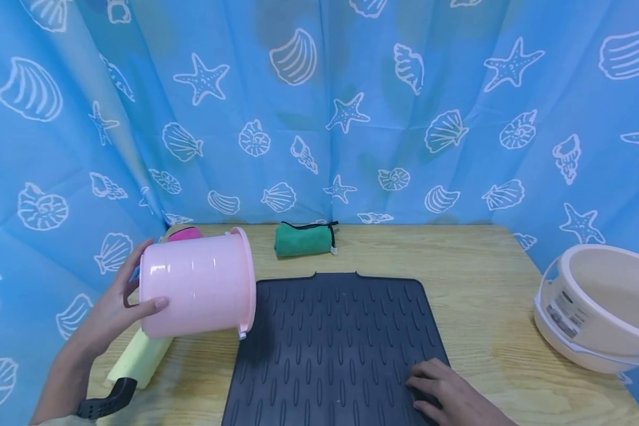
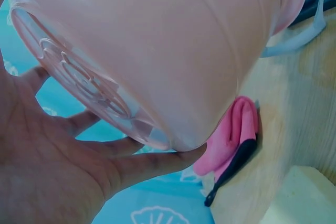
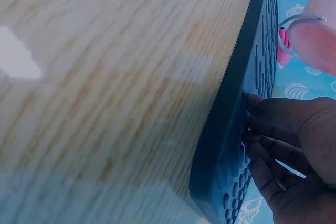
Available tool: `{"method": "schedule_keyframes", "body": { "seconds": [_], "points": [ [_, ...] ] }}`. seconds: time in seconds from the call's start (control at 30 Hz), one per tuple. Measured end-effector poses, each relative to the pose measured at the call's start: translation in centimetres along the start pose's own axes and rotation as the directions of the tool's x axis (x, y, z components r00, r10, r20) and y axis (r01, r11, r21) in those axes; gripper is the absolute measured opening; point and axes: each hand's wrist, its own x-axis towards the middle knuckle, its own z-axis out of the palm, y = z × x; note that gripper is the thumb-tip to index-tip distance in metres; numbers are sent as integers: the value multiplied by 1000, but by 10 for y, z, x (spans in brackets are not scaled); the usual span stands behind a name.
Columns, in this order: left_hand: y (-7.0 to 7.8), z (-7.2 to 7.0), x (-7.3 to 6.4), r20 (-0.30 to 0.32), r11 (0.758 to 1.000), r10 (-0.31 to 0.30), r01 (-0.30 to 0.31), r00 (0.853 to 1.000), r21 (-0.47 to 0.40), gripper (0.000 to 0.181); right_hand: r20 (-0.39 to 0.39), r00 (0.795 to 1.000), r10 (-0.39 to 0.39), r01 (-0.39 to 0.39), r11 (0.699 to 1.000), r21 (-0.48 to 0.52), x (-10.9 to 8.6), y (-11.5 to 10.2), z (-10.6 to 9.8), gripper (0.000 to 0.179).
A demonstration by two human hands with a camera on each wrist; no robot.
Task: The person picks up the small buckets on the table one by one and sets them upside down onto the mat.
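My left hand grips a pink bucket at its base, with the thumb along the side and the other fingers spread about the bottom rim. The bucket lies on its side in the air, its mouth facing right over the left edge of a dark ribbed mat. In the left wrist view, the bucket's pale handle hangs loose past the rim. On the mat's right part rests my right hand, its bent fingertips touching the ribbed surface and holding nothing.
A cream bucket stands at the table's right edge. Behind the mat lies a green rolled cloth. A pink cloth and a pale yellow block-like thing are at the left. Blue shell-patterned curtains surround the wooden table.
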Motion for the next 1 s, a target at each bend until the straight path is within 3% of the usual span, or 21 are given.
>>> {"method": "schedule_keyframes", "body": {
  "seconds": [0.6,0.87,1.0],
  "points": [
    [8,5,23,69,997,39,-43,997,69,96,-14,1000,-18,18,1000,-13,1,0,0,23],
    [4,11,30,110,999,21,-26,994,44,96,-87,990,-109,107,994,-27,-3,10,9,24],
    [5,15,33,117,999,39,-43,992,27,94,-105,987,-122,119,992,-42,-4,9,8,23]
  ]
}}
